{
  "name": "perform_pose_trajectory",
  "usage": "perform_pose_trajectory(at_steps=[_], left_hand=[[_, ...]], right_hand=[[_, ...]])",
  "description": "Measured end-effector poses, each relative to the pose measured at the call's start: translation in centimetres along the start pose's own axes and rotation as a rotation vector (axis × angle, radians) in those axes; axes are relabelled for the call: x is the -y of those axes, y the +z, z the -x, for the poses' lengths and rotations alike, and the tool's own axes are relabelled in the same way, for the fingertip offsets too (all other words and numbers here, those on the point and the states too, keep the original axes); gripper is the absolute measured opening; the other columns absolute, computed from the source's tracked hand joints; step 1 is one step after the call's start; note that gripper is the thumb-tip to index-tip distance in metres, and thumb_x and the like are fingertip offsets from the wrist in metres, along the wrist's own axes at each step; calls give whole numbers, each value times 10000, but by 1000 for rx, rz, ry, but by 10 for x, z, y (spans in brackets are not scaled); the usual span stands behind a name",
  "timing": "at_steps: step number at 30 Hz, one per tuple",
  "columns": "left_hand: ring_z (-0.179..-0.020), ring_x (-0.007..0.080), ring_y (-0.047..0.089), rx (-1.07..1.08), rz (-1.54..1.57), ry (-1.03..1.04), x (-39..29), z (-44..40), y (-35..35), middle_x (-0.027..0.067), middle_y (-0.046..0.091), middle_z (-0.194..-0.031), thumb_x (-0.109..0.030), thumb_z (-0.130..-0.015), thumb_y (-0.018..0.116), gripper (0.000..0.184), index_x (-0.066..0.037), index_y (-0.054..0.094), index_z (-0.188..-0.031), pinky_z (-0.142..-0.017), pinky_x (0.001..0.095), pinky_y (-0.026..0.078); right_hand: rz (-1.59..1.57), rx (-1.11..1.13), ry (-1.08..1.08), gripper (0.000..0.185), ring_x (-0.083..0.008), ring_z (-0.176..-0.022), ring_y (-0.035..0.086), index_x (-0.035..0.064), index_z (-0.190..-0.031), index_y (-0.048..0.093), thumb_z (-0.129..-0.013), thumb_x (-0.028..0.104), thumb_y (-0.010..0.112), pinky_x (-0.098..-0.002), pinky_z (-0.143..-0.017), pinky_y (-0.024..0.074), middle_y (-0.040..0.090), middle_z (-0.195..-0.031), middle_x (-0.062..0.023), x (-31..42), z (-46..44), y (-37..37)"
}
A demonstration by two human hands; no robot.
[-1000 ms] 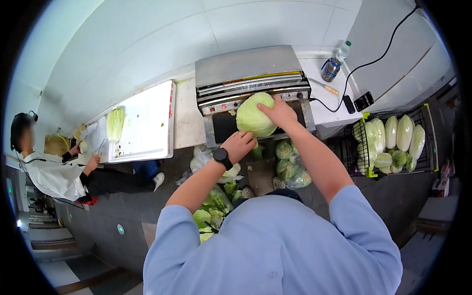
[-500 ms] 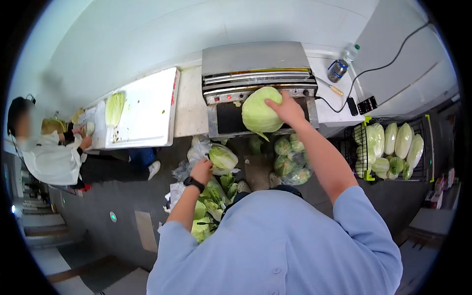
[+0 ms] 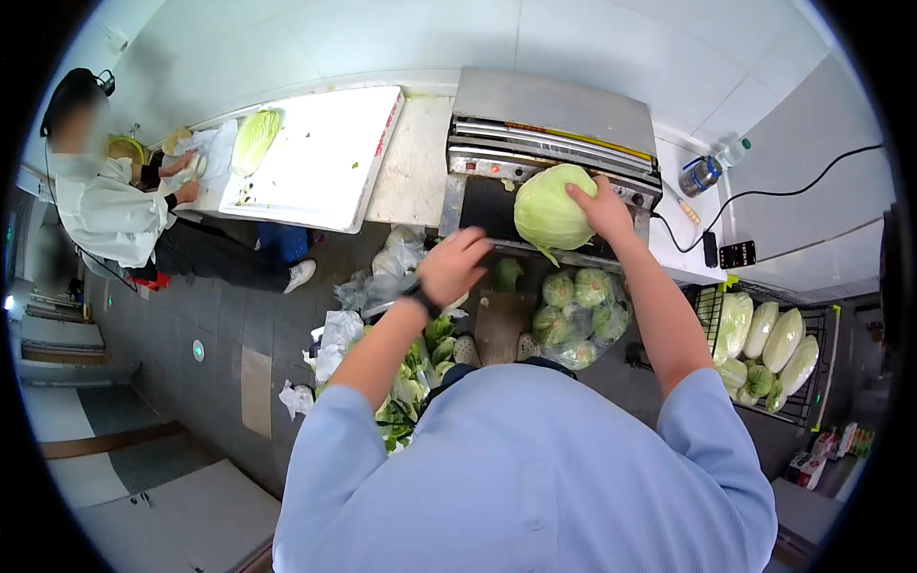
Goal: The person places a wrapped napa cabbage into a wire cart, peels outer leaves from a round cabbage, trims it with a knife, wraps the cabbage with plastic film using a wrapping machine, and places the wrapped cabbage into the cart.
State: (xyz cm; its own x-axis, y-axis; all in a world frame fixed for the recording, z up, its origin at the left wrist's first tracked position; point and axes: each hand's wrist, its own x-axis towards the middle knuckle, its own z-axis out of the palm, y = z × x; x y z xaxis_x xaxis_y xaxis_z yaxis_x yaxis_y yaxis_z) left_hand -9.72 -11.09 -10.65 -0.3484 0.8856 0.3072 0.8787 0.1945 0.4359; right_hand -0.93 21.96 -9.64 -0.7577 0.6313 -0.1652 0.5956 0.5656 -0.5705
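A pale green round cabbage [image 3: 554, 210] rests on the black plate at the front of the wrapping machine [image 3: 554, 119]. My right hand [image 3: 602, 208] grips its right side, thumb on top; the other fingers are partly hidden. To the left of the cabbage, my left hand [image 3: 456, 267] hangs in front of the machine's edge, palm down and slightly blurred. Its fingers are stretched out with nothing in them. Under that arm lies a heap of loose cabbage leaves [image 3: 413, 377] on the floor, partly covered by my forearm.
A bag of round cabbages [image 3: 583, 315] sits below the machine. At right, a wire basket [image 3: 812, 382] holds wrapped Chinese cabbages. A knife [image 3: 686, 210], steel flask [image 3: 700, 175] and phone [image 3: 737, 254] are on the counter. Left, a co-worker [image 3: 105, 210] stands by a white board [image 3: 315, 158].
My left hand has let go of the leafy piece it held above the heap and moved up and right towards the machine. My right hand stays on the cabbage. The view has shifted.
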Motion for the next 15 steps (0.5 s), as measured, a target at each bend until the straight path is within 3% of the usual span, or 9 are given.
perform_pose_trajectory(at_steps=[2, 5, 12, 13, 15], left_hand=[[-1222, 356, 536, -18, -65, 230, -13, -67, -4, 140, 543, -1305, -122, -723, 803, 616, -67, 534, -1274, -982, 428, 501], [-1202, 324, 542, 117, -142, 465, 1, -115, 10, 124, 537, -1269, -144, -698, 813, 588, -76, 535, -1212, -982, 420, 497], [-1070, 273, 574, 221, -240, 695, 14, -139, 18, 62, 577, -1087, -225, -702, 805, 459, -100, 545, -1059, -937, 397, 485], [-1003, 258, 578, 225, -224, 763, 14, -142, 17, 53, 562, -1007, -207, -731, 766, 319, -107, 567, -959, -899, 388, 489], [-972, 252, 576, 234, -232, 835, 16, -142, 20, 49, 547, -968, -188, -752, 727, 226, -110, 573, -898, -886, 380, 491]], right_hand=[[8, -15, -21, 888, -410, -1083, 666, -12, -1330, 509, -834, 719, 590, -478, -905, 521, 680, -1161, -272, 4, 3, -4], [27, 16, -29, 895, -406, -1081, 668, -16, -1324, 510, -825, 721, 602, -471, -901, 524, 684, -1152, -269, 3, 1, -6], [-14, 38, 34, 877, -381, -1098, 667, 7, -1323, 514, -802, 700, 646, -457, -910, 525, 678, -1187, -248, 11, 18, -14], [-28, 37, 37, 882, -378, -1106, 665, 11, -1330, 512, -799, 702, 648, -456, -916, 523, 674, -1200, -246, 11, 20, -15], [-62, 31, 25, 888, -372, -1122, 659, 24, -1341, 509, -790, 705, 656, -454, -928, 518, 662, -1238, -234, 8, 22, -14]])
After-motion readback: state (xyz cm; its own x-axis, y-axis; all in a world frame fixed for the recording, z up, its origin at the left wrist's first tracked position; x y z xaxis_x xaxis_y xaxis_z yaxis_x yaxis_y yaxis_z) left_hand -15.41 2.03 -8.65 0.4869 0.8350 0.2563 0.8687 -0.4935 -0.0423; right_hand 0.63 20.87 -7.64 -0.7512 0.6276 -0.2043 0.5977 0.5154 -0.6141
